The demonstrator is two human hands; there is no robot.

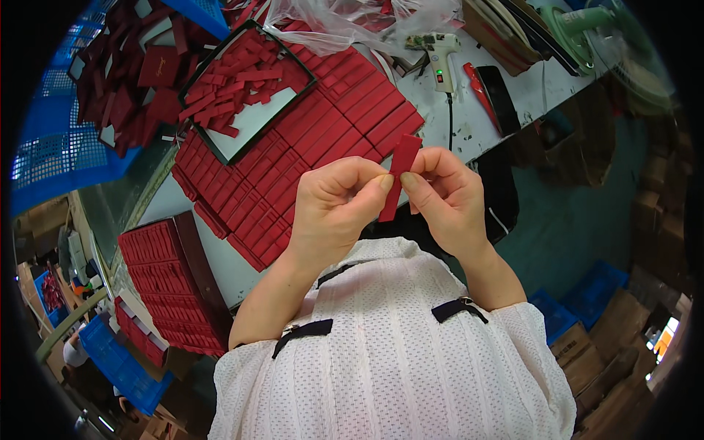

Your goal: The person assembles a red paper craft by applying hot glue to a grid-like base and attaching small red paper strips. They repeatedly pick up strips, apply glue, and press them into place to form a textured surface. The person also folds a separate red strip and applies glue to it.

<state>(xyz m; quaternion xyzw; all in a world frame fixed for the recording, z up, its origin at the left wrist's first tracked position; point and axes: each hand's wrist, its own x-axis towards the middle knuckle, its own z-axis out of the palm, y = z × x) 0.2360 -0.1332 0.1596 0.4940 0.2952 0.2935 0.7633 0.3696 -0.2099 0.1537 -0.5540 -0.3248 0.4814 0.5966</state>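
Observation:
Between my two hands a narrow red strip [405, 152] is held up, tilted, over the table's near edge. My left hand [339, 202] pinches it at its middle from the left, thumb against forefinger. From the other side my right hand [447, 194] pinches it at the same height. Just beyond my hands, red slotted inserts [323, 132] lie packed in rows on the table. On top of them rests a dark-rimmed tray [257, 117] with a heap of loose red strips [238, 77].
A glue gun [442, 62] with a cord, a red-handled tool [480, 92] and a black phone-like slab [499, 99] lie at the back right. Clear plastic bags [359, 22] are behind. Blue crates [55, 139] and red boxes [160, 66] stand left, stacked red inserts [165, 275] nearer me.

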